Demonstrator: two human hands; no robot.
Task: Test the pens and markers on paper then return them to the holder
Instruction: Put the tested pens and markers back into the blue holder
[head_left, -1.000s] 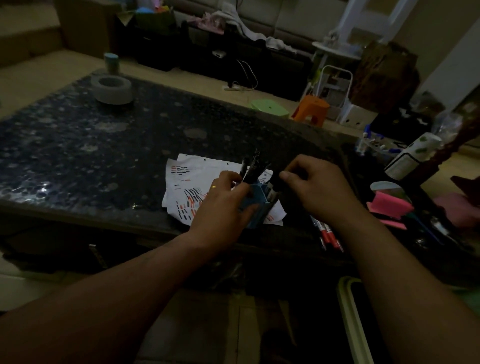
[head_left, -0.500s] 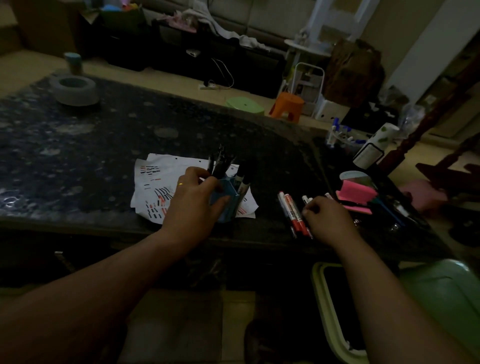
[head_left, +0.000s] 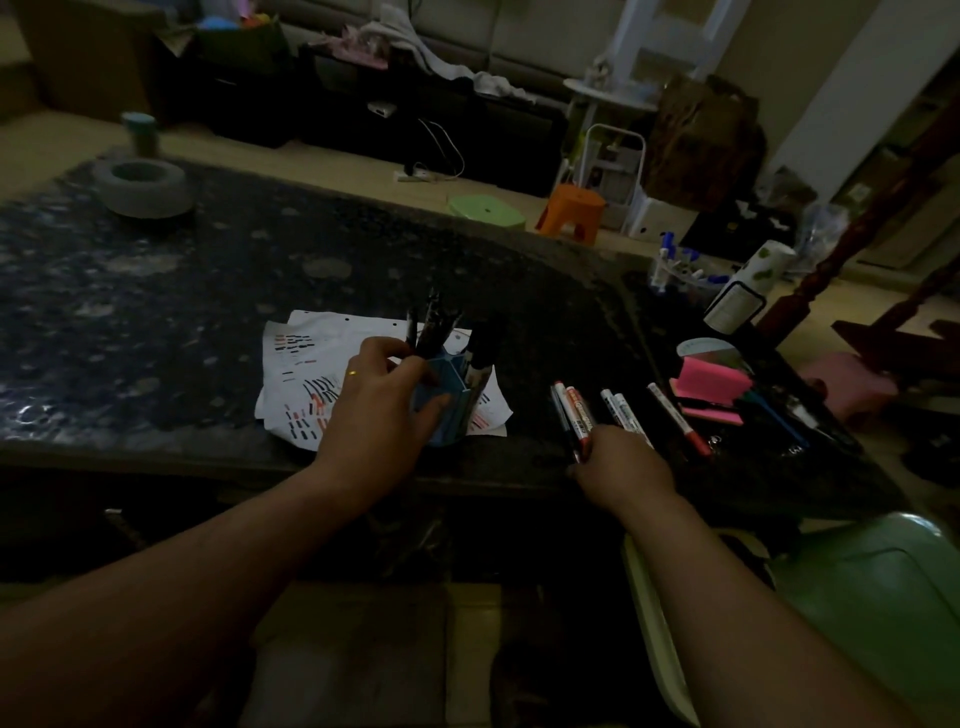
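Here, left hand (head_left: 382, 400) grips holder (head_left: 453, 415); right hand (head_left: 623, 467) — curled — pinches a marker (head_left: 577, 413).

A tape roll (head_left: 143, 187) sat far beyond the left hand (head_left: 379, 415); pink sticky notes (head_left: 714, 382) lay near the right hand (head_left: 623, 467), up to its right.

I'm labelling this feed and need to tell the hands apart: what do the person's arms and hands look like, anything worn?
The left forearm and right forearm are bare: no sleeves, gloves or watch in view. The left hand wears a thin yellow ring on one finger; the right hand shows no ring.
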